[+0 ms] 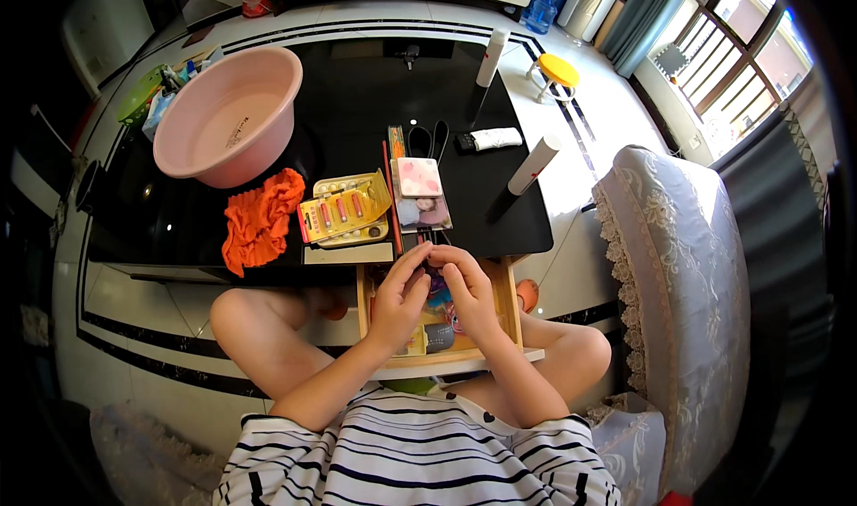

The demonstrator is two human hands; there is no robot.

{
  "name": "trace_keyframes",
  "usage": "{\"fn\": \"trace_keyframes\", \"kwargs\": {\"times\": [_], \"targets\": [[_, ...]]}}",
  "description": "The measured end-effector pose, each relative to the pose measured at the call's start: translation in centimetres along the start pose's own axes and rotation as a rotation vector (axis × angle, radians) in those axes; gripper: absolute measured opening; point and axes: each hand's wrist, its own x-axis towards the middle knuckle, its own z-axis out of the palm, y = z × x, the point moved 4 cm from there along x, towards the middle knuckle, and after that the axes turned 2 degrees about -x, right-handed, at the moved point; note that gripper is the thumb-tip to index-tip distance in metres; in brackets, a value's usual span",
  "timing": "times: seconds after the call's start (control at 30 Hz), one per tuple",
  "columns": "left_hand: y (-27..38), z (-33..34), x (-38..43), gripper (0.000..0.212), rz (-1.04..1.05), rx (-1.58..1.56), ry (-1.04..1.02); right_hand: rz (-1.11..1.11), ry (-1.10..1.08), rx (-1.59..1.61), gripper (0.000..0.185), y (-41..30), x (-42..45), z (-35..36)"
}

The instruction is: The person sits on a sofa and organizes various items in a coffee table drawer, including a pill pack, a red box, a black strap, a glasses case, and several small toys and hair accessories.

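Note:
My left hand (400, 303) and my right hand (474, 300) are raised over an open wooden drawer (512, 305), fingers bent and fingertips meeting near the table's front edge. Whether something small is pinched between them cannot be made out. Inside the drawer, partly covered by my hands, lie a grey item (440, 337), a yellow container (416, 342) and colourful small things. Just beyond my fingertips, a pink-and-white square case (420, 176) rests on a picture-covered flat item (428, 212). Left of it, a red pencil-like stick (391, 198) lies beside a yellow blister card (345, 208) on a cream tray (361, 235).
The black table (348, 104) carries a pink basin (227, 117), a crumpled orange cloth (263, 221), two white cylinders (533, 164) (492, 57), a white-and-black folded item (494, 139) and a black strap (440, 141). A lace-covered chair (676, 271) stands right; a yellow stool (558, 70) is farther off.

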Motion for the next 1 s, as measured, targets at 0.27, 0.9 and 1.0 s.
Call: {"fn": "trace_keyframes", "kwargs": {"times": [0.27, 0.9, 1.0], "targets": [[-9.3, -1.2, -5.2, 0.041, -0.498, -0.067, -0.053, 0.418, -0.157, -0.39, 0.028, 9.2, -6.2, -0.7], [-15.2, -4.1, -8.4, 0.02, -0.301, 0.879, -0.193, 0.535, -0.223, -0.838, 0.025, 14.8, -12.3, 1.2], [-15.4, -4.4, -8.4, 0.019, -0.253, 0.85, -0.172, 0.54, -0.234, -0.808, 0.026, 15.2, -12.4, 1.9]]}}
